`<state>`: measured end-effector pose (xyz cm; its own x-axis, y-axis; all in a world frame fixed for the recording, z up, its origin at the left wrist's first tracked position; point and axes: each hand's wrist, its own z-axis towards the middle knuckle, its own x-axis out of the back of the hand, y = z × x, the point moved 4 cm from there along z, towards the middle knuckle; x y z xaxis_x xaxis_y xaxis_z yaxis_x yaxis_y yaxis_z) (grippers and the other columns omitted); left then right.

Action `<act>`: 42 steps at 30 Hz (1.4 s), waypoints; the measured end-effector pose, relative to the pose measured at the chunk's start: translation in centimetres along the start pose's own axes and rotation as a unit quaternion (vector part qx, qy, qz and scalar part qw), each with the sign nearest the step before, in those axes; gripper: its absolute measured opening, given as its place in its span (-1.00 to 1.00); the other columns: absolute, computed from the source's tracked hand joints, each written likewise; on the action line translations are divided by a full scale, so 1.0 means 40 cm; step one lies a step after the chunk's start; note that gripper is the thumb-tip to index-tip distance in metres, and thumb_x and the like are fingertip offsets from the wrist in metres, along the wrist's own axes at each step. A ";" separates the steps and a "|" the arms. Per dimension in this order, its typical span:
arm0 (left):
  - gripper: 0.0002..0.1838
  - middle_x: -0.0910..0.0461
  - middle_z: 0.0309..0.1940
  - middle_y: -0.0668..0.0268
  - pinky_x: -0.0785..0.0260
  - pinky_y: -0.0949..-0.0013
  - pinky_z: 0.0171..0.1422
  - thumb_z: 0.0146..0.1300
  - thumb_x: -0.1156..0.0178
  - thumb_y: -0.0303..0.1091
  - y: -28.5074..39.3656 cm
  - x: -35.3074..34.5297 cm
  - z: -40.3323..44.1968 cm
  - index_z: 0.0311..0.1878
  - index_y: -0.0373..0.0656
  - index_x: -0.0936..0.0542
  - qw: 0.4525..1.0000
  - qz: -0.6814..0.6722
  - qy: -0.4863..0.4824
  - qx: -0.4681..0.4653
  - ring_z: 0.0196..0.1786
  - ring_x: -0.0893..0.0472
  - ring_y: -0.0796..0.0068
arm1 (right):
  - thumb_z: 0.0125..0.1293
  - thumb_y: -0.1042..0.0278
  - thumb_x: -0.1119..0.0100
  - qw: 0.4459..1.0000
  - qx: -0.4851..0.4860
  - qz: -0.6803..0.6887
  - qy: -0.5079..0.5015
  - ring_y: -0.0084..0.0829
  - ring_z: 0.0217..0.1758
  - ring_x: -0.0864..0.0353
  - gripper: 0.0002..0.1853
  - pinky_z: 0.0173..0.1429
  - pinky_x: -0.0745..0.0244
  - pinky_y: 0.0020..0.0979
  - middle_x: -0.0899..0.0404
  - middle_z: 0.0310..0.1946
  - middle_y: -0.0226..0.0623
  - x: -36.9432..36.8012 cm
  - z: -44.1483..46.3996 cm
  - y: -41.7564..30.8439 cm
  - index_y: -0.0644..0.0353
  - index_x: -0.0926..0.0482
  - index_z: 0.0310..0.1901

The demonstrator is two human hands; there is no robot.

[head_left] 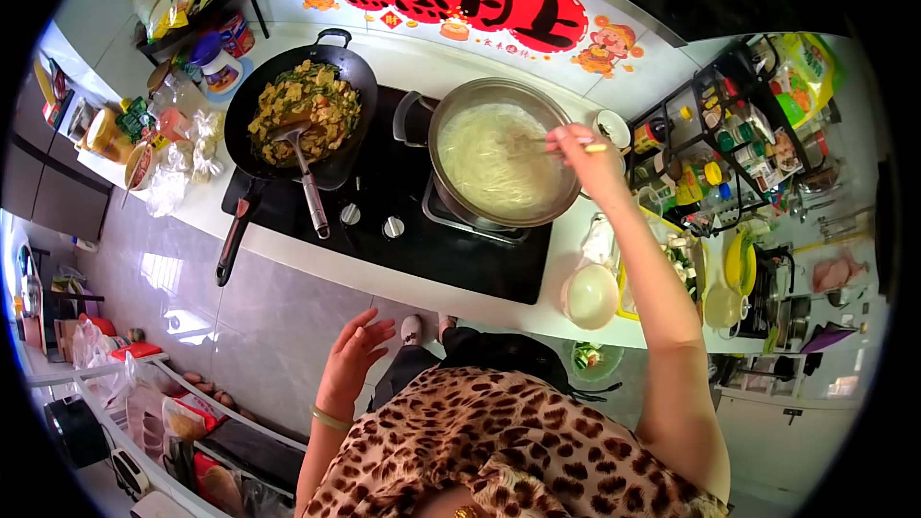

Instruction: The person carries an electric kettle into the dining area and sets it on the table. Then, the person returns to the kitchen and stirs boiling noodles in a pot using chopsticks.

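So the right hand (582,149) is over the right side of the steel pot (503,91), fingers pinched around a thin yellow-ended utensil (596,148), maybe chopsticks, too blurry to tell, and the noodles (494,168) are sitting in cloudy liquid inside that pot. Left hand (360,350) holds nothing, fingers loosely spread, well apart from the pot on its near side. My worry: bare fingers right above the pot, so if that liquid's hot, steam or a splash from a brisk stir could scald them. Starchy stuff might foam over too if the heat's high. Also, the wok (355,67) left of the pot has its long handle (233,240) poking out past the counter edge, and a hip bumping it could tip the wok or knock the spatula (312,194) resting in it
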<state>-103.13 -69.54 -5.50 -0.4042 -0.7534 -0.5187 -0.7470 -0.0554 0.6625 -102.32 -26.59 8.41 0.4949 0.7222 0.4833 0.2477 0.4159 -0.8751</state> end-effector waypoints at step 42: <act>-0.53 -0.53 0.15 0.20 -0.28 0.29 0.24 0.45 0.08 -0.12 0.015 0.041 0.021 0.33 -0.11 -0.32 0.998 0.044 -0.033 0.040 0.21 -0.49 0.36 | 0.38 0.21 -0.09 0.987 0.134 -0.088 0.032 -0.49 -0.27 -0.62 -0.75 -0.09 -0.49 -0.47 -0.68 -0.36 -0.35 -0.149 -0.067 -0.096 0.20 -0.61 -0.12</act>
<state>-104.67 -70.27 -6.41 -0.5025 -0.7082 -0.4960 -0.7452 0.0639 0.6638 -104.00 -33.96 8.84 0.5183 0.5931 0.6161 0.1089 0.6688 -0.7354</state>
